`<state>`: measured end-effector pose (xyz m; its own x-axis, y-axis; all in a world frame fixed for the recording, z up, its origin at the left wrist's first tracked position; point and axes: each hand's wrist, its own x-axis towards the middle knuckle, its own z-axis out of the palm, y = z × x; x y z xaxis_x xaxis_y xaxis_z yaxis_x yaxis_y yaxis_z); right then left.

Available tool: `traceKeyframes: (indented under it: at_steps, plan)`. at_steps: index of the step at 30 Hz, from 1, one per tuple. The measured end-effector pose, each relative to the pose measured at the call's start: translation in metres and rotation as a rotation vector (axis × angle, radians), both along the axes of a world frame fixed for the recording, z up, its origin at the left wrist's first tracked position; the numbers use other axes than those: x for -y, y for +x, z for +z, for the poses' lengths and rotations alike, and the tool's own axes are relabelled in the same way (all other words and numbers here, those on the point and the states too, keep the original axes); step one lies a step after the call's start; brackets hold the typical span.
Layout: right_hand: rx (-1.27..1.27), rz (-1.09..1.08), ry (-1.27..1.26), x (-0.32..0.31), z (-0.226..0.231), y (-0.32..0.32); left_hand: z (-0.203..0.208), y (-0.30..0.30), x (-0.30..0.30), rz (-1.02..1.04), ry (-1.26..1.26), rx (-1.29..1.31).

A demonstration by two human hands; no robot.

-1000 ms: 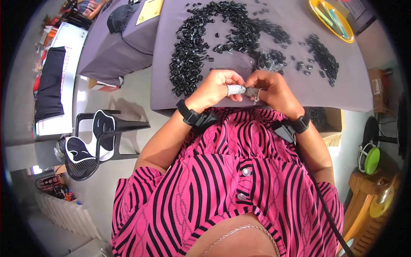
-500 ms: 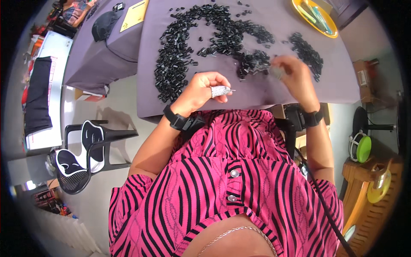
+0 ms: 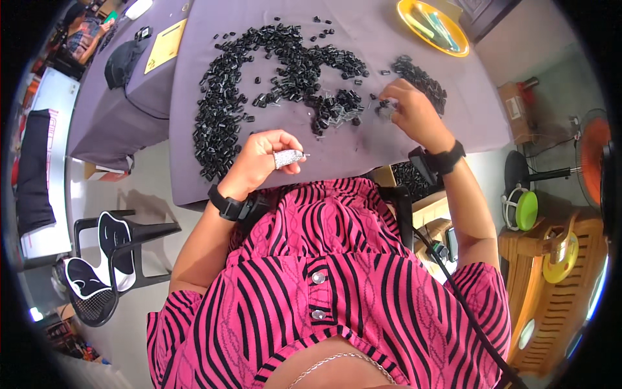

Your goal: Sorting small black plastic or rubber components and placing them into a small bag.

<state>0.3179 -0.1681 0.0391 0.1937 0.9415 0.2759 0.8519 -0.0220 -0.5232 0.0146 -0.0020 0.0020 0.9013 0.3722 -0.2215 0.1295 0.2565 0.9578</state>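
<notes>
My left hand [image 3: 256, 162] is closed round a short tool wrapped in silver material [image 3: 288, 158], held just above the table's near edge. A thin metal tip sticks out of the tool toward the right. My right hand [image 3: 418, 118] is over the table with thumb and fingers pinched together; whatever lies between the fingertips is too blurred to name. Its fingertips are between a small heap of black pieces mixed with clear slivers [image 3: 340, 111] and a heap of small black pieces [image 3: 427, 87]. A large, curved spread of small black tube-like pieces [image 3: 217, 123] covers the table's left part.
A yellow oval tray [image 3: 400, 10] with long items sits at the far right of the cloth-covered table [image 3: 479, 123]. Below the right edge stands an open box of black pieces [image 3: 411, 181]. Left are a black chair [image 3: 123, 249] and a second table [image 3: 120, 133] bearing a black cap [image 3: 123, 65].
The whole view has swung to the right. My right hand has moved slightly rightward, away from the small mixed heap. My left hand still grips the silver-wrapped tool.
</notes>
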Motion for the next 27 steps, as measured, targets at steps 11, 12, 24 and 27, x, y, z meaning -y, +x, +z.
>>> traceKeyframes:
  at_steps: [11,12,24,27]
  plan:
    - [0.024,-0.162,-0.106,0.001,-0.011,0.054,-0.001,0.000,0.000,-0.004,-0.006,0.005]
    - [-0.023,-0.222,-0.150,-0.001,-0.007,0.055,0.000,0.001,-0.001,-0.002,-0.003,0.004]
    - [0.099,-0.098,-0.251,-0.033,-0.013,0.077,0.002,0.001,0.001,0.028,-0.013,-0.010]
    - [0.261,-0.057,-0.061,-0.018,-0.021,0.092,0.001,0.002,0.000,0.025,-0.004,0.015]
